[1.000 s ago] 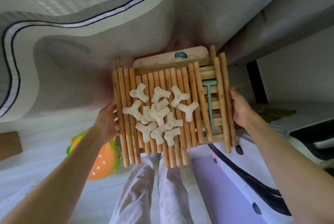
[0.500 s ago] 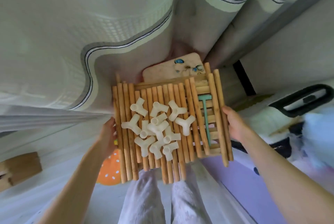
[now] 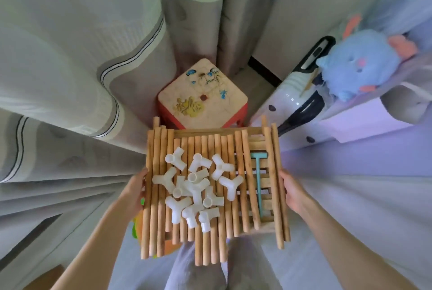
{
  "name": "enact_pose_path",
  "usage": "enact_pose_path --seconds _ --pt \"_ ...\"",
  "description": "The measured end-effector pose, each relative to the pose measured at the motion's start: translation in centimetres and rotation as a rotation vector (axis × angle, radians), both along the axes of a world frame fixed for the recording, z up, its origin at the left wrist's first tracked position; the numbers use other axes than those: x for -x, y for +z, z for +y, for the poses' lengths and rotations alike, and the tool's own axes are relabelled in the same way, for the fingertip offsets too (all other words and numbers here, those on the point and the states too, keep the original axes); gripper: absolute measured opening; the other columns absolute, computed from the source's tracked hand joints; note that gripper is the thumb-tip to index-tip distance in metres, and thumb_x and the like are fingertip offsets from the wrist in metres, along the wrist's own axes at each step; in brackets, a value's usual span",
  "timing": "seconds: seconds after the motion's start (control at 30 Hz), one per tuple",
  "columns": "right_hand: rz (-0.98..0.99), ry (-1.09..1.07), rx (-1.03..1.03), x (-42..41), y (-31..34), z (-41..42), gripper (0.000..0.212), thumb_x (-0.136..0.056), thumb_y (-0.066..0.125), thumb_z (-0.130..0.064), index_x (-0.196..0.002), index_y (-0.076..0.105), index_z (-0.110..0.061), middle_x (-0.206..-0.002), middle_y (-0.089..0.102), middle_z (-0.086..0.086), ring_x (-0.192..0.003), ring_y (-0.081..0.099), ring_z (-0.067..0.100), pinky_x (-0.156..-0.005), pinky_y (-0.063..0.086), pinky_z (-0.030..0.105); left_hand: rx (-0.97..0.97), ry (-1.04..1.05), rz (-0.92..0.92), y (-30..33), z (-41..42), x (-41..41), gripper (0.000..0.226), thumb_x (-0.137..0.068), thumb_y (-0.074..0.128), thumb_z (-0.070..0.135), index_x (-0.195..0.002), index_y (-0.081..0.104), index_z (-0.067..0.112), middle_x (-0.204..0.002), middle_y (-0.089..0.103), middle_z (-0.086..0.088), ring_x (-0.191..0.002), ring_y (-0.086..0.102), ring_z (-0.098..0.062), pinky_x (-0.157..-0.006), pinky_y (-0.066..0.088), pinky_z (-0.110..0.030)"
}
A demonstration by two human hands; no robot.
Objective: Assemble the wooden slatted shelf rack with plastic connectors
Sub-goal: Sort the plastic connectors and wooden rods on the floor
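Curtains [image 3: 81, 39] hang in pale folds across the back of the room, grey-banded, and tucked at their foot is a small red stool [image 3: 202, 95] with a flower-printed cream top. Off to the right, a blue plush toy [image 3: 357, 65] slumps on a lilac surface, with a white case [image 3: 292, 102] leaning just below it.

Out in front, held up above the person's knees, is a slatted wooden panel [image 3: 263, 179] serving as a tray — and it's loaded. Loose wooden dowels [image 3: 159, 186] lie side by side across it, running away from the person, some poking past the near edge. Heaped on the dowels in the middle are the white plastic connectors [image 3: 196, 184], three-way pieces piled over one another. To their right, a teal mallet [image 3: 259, 182] lies flat on the slats, head at the far end.

The hands are well apart — the left hand [image 3: 136, 186] grips the tray's left edge, the right hand [image 3: 291, 190] its right edge, fingers curled under on both sides.
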State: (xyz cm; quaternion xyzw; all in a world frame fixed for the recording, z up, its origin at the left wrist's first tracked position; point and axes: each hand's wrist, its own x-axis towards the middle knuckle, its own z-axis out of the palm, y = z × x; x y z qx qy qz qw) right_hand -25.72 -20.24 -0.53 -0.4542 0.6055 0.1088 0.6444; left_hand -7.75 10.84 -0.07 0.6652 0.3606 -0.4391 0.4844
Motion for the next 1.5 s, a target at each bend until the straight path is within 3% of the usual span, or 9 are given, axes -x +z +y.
enact_pose_path --seconds 0.1,0.23,0.33,0.53,0.73,0.97,1.13,1.3,1.5 --pt "-0.004 -0.102 -0.004 4.5 0.5 2.0 0.031 -0.099 0.042 -0.034 -0.099 0.063 -0.011 -0.090 0.070 0.010 -0.084 0.066 0.025 -0.069 0.052 0.035 -0.035 -0.091 -0.022 0.4 0.1 1.7 0.047 -0.095 0.042 0.047 -0.123 0.051 0.011 -0.121 0.054 -0.013 -0.110 0.051 -0.029 -0.097 0.042 -0.043" --pt "-0.015 -0.210 0.021 11.2 0.9 5.0 0.036 -0.098 0.043 -0.037 -0.111 0.062 -0.009 -0.107 0.067 0.013 -0.103 0.062 0.029 -0.095 0.047 0.044 -0.028 -0.206 -0.035 1.2 0.0 4.7 0.048 -0.096 0.041 0.045 -0.125 0.051 0.008 -0.124 0.054 -0.016 -0.115 0.051 -0.032 -0.094 0.042 -0.042" --pt "-0.061 -0.319 0.008 16.7 1.6 8.2 0.037 -0.097 0.044 -0.039 -0.109 0.063 -0.010 -0.104 0.069 0.012 -0.098 0.064 0.027 -0.082 0.050 0.038 0.013 -0.305 -0.040 1.9 0.0 7.5 0.049 -0.096 0.041 0.045 -0.125 0.053 0.008 -0.126 0.055 -0.016 -0.117 0.052 -0.033 -0.102 0.041 -0.046" --pt "-0.025 -0.586 0.008 28.6 2.8 14.0 0.033 -0.097 0.046 -0.034 -0.104 0.063 -0.007 -0.089 0.067 0.012 -0.083 0.064 0.027 -0.080 0.052 0.040 0.027 -0.542 -0.030 3.6 -1.2 14.4 0.050 -0.096 0.041 0.045 -0.125 0.053 0.006 -0.127 0.056 -0.017 -0.118 0.052 -0.034 -0.105 0.038 -0.051" --pt "0.000 -0.865 -0.022 39.4 4.0 18.1 0.036 -0.098 0.044 -0.036 -0.110 0.062 -0.007 -0.109 0.065 0.018 -0.104 0.061 0.035 -0.099 0.045 0.050 0.056 -0.850 -0.031 4.6 -5.9 22.5 0.045 -0.093 0.047 0.047 -0.119 0.055 0.011 -0.116 0.059 -0.012 -0.108 0.055 -0.030 -0.094 0.046 -0.048" --pt "-0.021 -1.173 0.017 48.2 3.6 21.7 0.036 -0.099 0.042 -0.030 -0.121 0.055 -0.003 -0.112 0.065 0.022 -0.103 0.063 0.035 -0.093 0.049 0.051 0.133 -1.309 -0.039 3.5 -13.7 31.5 0.032 -0.098 0.040 0.044 -0.090 0.060 0.021 -0.074 0.070 -0.002 -0.068 0.067 -0.017 -0.055 0.048 -0.032" --pt "0.015 -1.336 0.014 51.6 -0.2 24.3 0.035 -0.098 0.043 -0.029 -0.117 0.056 -0.003 -0.115 0.061 0.026 -0.106 0.059 0.041 -0.096 0.046 0.054 0.105 -1.583 0.026 -0.7 -19.9 36.3 0.031 -0.093 0.043 0.051 -0.096 0.056 0.023 -0.103 0.061 -0.004 -0.091 0.058 -0.021 -0.072 0.048 -0.040" --pt "0.012 -1.621 0.026 52.4 -8.1 27.1 0.037 -0.100 0.037 -0.029 -0.121 0.055 -0.004 -0.112 0.062 0.022 -0.100 0.061 0.036 -0.092 0.048 0.051 0.134 -1.812 0.061 -8.4 -24.6 40.9 0.029 -0.090 0.046 0.055 -0.098 0.060 0.031 -0.107 0.059 0.004 -0.103 0.055 -0.020 -0.092 0.046 -0.047" --pt "0.047 -1.893 -0.049 51.3 -19.7 30.5 0.028 -0.101 0.036 -0.024 -0.114 0.056 -0.008 -0.097 0.066 0.012 -0.087 0.065 0.026 -0.072 0.054 0.037 0.073 -2.016 0.033 -20.9 -26.7 44.5 0.033 -0.094 0.039 0.048 -0.094 0.062 0.024 -0.099 0.063 -0.003 -0.094 0.057 -0.020 -0.073 0.047 -0.038"
